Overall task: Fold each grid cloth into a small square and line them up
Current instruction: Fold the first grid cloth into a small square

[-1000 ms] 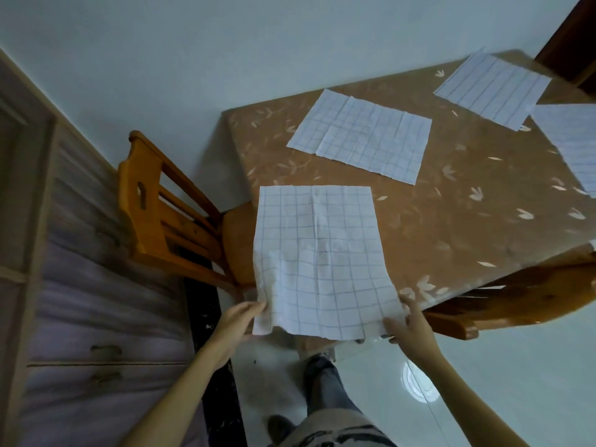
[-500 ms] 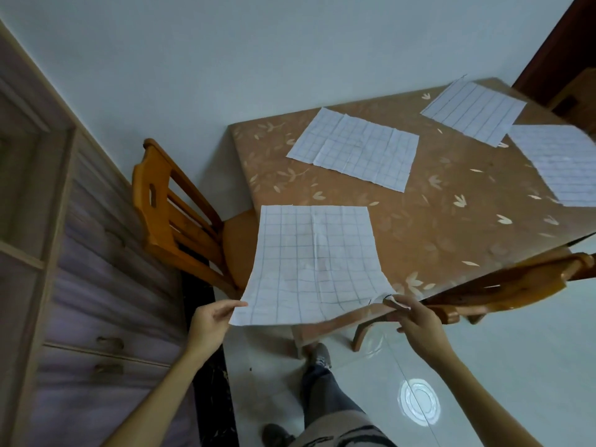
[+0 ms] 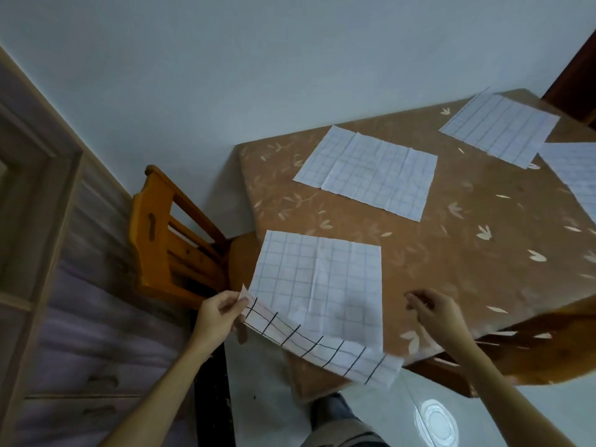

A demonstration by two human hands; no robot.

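A white grid cloth (image 3: pixel 317 285) lies at the near left corner of the brown leaf-patterned table (image 3: pixel 451 253). Its near edge hangs off the table and curls, showing dark grid lines. My left hand (image 3: pixel 219 314) pinches the cloth's near left corner. My right hand (image 3: pixel 435 312) hovers just right of the cloth with fingers apart, holding nothing. Three more grid cloths lie flat farther back: one in the middle (image 3: pixel 371 171), one at the far right (image 3: pixel 500 129), one cut by the right frame edge (image 3: pixel 577 175).
An orange wooden chair (image 3: pixel 167 240) stands left of the table, close to my left hand. A second wooden chair (image 3: pixel 532 353) is tucked under the table's near right edge. A wooden cabinet (image 3: pixel 48 285) fills the left side. My legs are visible below on the tiled floor.
My right hand has let go of the cloth's near right corner and moved up beside it. The near edge has dropped and curled. The left hand keeps its corner.
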